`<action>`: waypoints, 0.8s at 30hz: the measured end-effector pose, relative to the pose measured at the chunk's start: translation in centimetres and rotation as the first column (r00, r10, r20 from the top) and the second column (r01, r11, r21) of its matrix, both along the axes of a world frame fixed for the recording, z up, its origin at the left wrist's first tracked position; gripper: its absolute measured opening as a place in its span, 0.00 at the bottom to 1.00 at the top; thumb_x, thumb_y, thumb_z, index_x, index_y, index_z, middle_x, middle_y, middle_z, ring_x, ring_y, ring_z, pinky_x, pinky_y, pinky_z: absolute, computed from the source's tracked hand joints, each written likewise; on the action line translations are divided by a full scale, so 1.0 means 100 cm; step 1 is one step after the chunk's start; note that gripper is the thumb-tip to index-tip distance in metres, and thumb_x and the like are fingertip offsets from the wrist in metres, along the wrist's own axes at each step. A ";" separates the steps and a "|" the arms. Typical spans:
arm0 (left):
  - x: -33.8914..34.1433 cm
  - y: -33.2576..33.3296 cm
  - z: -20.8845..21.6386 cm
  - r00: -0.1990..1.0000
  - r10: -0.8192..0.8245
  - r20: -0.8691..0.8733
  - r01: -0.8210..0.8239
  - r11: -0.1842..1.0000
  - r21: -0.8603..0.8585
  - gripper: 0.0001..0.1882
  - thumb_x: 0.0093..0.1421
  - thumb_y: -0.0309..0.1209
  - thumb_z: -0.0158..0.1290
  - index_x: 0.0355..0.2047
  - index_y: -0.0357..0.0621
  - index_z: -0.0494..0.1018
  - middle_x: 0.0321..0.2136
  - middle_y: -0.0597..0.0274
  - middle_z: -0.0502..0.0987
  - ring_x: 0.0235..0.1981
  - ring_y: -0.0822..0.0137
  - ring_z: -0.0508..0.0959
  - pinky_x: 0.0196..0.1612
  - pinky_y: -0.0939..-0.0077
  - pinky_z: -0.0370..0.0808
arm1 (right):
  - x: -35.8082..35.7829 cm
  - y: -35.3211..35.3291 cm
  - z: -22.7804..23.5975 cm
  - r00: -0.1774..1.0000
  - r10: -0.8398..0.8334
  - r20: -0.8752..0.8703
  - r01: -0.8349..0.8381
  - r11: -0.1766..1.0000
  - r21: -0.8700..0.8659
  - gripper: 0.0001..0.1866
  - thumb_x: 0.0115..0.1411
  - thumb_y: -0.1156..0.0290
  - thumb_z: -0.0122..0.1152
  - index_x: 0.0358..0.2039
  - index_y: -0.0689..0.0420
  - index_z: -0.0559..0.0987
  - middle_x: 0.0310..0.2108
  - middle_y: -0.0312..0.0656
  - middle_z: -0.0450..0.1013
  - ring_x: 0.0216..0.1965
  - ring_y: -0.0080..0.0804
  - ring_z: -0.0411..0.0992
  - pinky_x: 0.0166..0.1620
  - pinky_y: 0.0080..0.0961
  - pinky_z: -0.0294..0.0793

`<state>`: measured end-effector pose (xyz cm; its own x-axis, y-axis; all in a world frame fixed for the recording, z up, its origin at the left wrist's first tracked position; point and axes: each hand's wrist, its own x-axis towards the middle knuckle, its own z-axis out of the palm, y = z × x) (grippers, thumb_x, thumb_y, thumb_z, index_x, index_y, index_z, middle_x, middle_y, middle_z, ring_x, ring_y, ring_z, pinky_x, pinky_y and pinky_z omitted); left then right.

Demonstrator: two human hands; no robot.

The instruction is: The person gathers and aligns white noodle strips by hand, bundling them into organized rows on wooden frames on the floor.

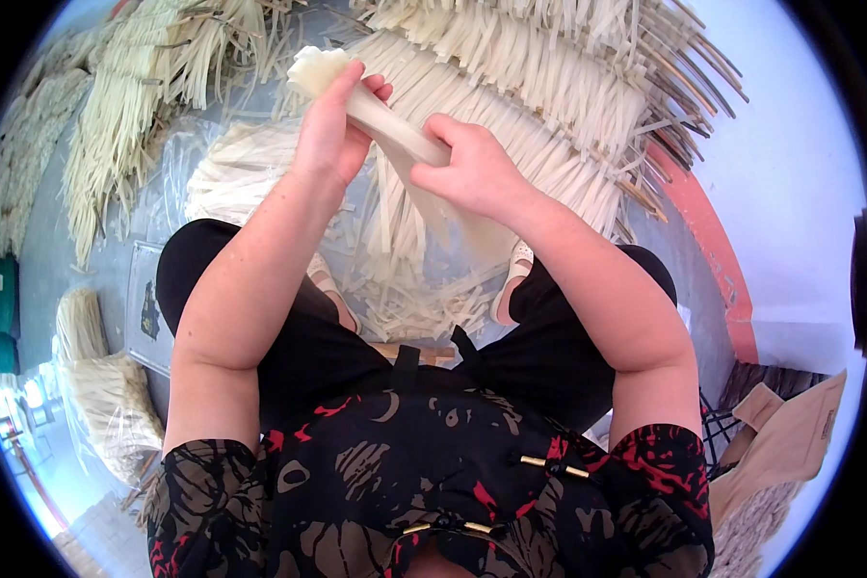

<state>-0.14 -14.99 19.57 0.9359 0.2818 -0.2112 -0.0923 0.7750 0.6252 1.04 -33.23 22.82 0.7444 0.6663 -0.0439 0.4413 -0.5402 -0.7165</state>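
Observation:
A bundle of flat, pale dried noodle strips (392, 127) is held between my two hands, above the floor. My left hand (332, 120) wraps round it near its upper left end, where the cut ends stick out past the fingers. The bundle's other part is gripped by my right hand (477, 169), thumb and fingers closed on it. From there the strips hang down, blurred, toward the loose noodle scraps (424, 299) between my feet. Behind my hands, long rows of the same noodles (511, 106) lie draped on thin sticks.
More noodles on sticks (130, 125) lie at the far left, and a pile in clear plastic (246, 169) is beside my left forearm. A bagged bundle (111, 395) lies at lower left. An open cardboard box (785, 433) stands at lower right, near a white wall (771, 193).

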 end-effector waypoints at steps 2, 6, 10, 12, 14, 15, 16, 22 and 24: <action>0.000 -0.003 0.006 1.000 -0.002 -0.025 0.003 0.999 0.047 0.14 0.61 0.32 0.54 0.44 0.40 0.65 0.36 0.58 0.74 0.40 0.62 0.75 0.48 0.64 0.73 | 0.004 -0.003 -0.016 1.000 -0.005 0.021 0.003 0.998 0.067 0.18 0.48 0.64 0.60 0.37 0.59 0.71 0.32 0.51 0.75 0.35 0.44 0.75 0.40 0.33 0.72; -0.001 -0.001 0.005 0.998 -0.056 0.018 0.058 0.988 -0.144 0.10 0.61 0.28 0.53 0.43 0.43 0.68 0.31 0.62 0.73 0.34 0.66 0.75 0.51 0.60 0.72 | 0.001 0.002 -0.026 0.998 0.013 -0.069 -0.002 0.987 0.161 0.23 0.50 0.61 0.63 0.42 0.59 0.67 0.31 0.54 0.75 0.34 0.52 0.75 0.40 0.39 0.73; 0.003 0.006 -0.007 0.993 -0.088 0.082 0.105 0.964 -0.243 0.10 0.60 0.26 0.54 0.42 0.43 0.69 0.30 0.64 0.72 0.34 0.68 0.75 0.54 0.57 0.71 | -0.004 0.007 -0.021 0.984 -0.039 -0.172 0.064 0.988 0.140 0.23 0.51 0.59 0.63 0.42 0.59 0.67 0.32 0.55 0.75 0.36 0.51 0.75 0.41 0.40 0.73; 0.003 0.003 -0.008 0.992 -0.091 0.083 0.108 0.969 -0.223 0.10 0.60 0.26 0.54 0.42 0.43 0.69 0.30 0.64 0.72 0.34 0.68 0.74 0.54 0.56 0.71 | -0.004 0.006 -0.027 0.994 0.011 0.112 -0.005 0.999 -0.050 0.19 0.56 0.61 0.58 0.41 0.60 0.67 0.26 0.51 0.75 0.30 0.44 0.76 0.37 0.36 0.73; -0.001 -0.007 0.000 0.992 -0.097 0.082 0.112 0.972 -0.206 0.10 0.60 0.25 0.54 0.42 0.43 0.69 0.31 0.64 0.72 0.33 0.68 0.74 0.54 0.55 0.71 | -0.004 0.007 -0.032 0.996 0.033 0.085 -0.026 0.996 -0.084 0.20 0.55 0.61 0.58 0.41 0.61 0.67 0.26 0.51 0.74 0.29 0.45 0.76 0.36 0.37 0.73; -0.003 -0.011 0.005 0.996 -0.083 0.039 0.089 0.981 -0.172 0.10 0.60 0.26 0.54 0.41 0.43 0.69 0.30 0.64 0.72 0.33 0.68 0.74 0.54 0.55 0.71 | -0.003 0.006 -0.033 0.997 0.057 0.058 -0.050 0.992 -0.118 0.21 0.55 0.61 0.57 0.41 0.63 0.67 0.25 0.52 0.74 0.27 0.46 0.76 0.34 0.38 0.73; -0.005 -0.015 0.012 0.998 -0.063 -0.002 0.062 0.988 -0.138 0.09 0.60 0.26 0.54 0.40 0.43 0.70 0.29 0.64 0.72 0.32 0.68 0.74 0.54 0.55 0.71 | -0.003 0.007 -0.031 0.997 0.059 0.058 -0.051 0.992 -0.119 0.21 0.55 0.61 0.57 0.41 0.63 0.67 0.25 0.52 0.74 0.27 0.46 0.76 0.34 0.38 0.73; -0.005 -0.011 0.000 0.983 -0.159 0.089 0.177 0.948 -0.263 0.06 0.62 0.29 0.54 0.36 0.45 0.68 0.21 0.71 0.70 0.26 0.73 0.72 0.48 0.68 0.74 | 0.003 0.003 -0.031 0.997 0.077 0.017 -0.075 0.994 -0.077 0.24 0.52 0.56 0.59 0.40 0.64 0.69 0.32 0.57 0.74 0.37 0.53 0.74 0.41 0.41 0.73; -0.004 -0.008 -0.007 0.976 -0.189 0.112 0.212 0.942 -0.260 0.06 0.62 0.30 0.53 0.36 0.45 0.68 0.20 0.72 0.68 0.25 0.75 0.71 0.46 0.71 0.74 | 0.005 0.001 -0.030 0.985 0.155 -0.073 -0.154 0.988 0.012 0.28 0.50 0.52 0.64 0.42 0.63 0.72 0.34 0.53 0.76 0.38 0.46 0.76 0.43 0.37 0.73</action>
